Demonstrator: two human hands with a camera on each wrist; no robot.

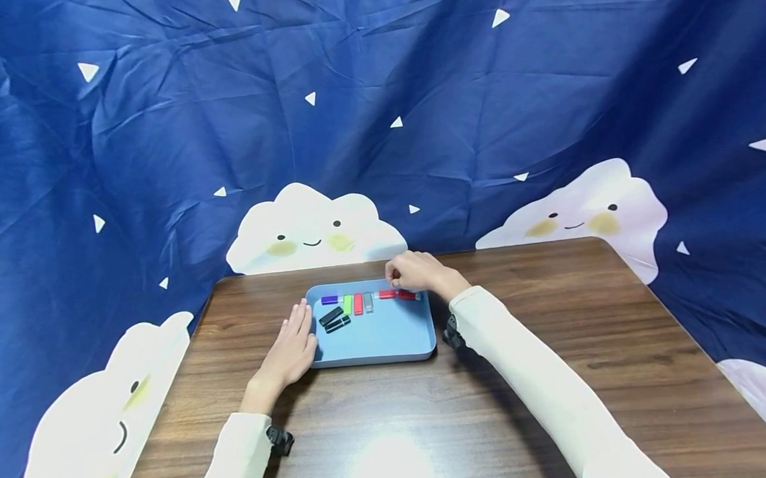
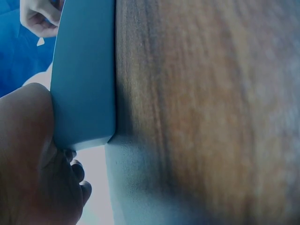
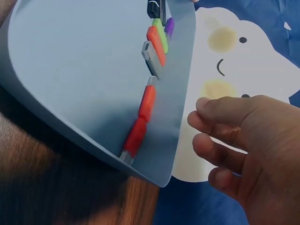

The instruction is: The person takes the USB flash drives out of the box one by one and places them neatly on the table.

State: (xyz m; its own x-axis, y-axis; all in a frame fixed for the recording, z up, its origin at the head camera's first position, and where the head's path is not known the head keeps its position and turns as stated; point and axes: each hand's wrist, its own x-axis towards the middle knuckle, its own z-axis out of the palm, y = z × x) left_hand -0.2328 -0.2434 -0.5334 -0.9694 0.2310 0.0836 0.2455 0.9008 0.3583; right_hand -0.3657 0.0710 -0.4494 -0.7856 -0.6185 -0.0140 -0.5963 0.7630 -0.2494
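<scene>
A light blue tray (image 1: pixel 388 337) holds several USB flash drives. Along its far side lie a purple drive (image 1: pixel 330 299), a green drive (image 1: pixel 347 304), a red drive (image 1: pixel 358 304) and a grey drive (image 1: pixel 369 302). Two more red drives (image 3: pixel 148 102) lie end to end at the far right. Two black drives (image 1: pixel 337 324) are side by side near the left wall. My left hand (image 1: pixel 289 350) rests on the tray's left edge with straight fingers. Over the far right rim, my right hand (image 1: pixel 417 270) hovers, fingers loosely bent, thumb near the index fingertip, holding nothing visible.
The tray stands on a brown wooden table (image 1: pixel 530 311), near its far edge. Behind it hangs a blue cloth (image 1: pixel 374 66) printed with clouds and white triangles. Light glares off the table's front.
</scene>
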